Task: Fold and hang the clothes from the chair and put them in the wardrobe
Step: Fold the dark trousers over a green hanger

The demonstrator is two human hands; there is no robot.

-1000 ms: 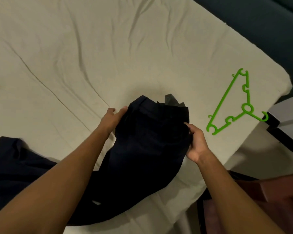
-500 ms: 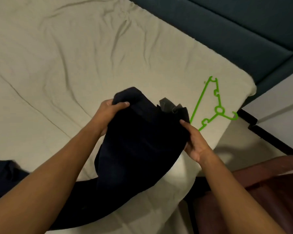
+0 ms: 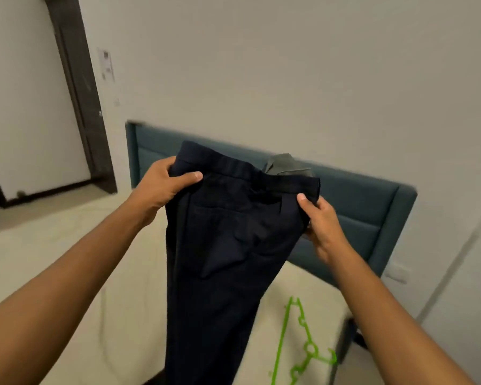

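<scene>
Dark navy trousers (image 3: 228, 245) held up in the air above the bed (image 3: 67, 259), waistband on top, legs hanging straight down together out of the bottom of view. Back pocket visible below the waistband; a grey lining flap sticks up at the right end of the waist. Left hand (image 3: 161, 187) grips the left waistband corner, thumb across the front. Right hand (image 3: 321, 226) has its fingers clenched on the right waistband edge. Green plastic hanger (image 3: 297, 348) lies on the bed, lower right. Teal headboard (image 3: 372, 212) behind.
</scene>
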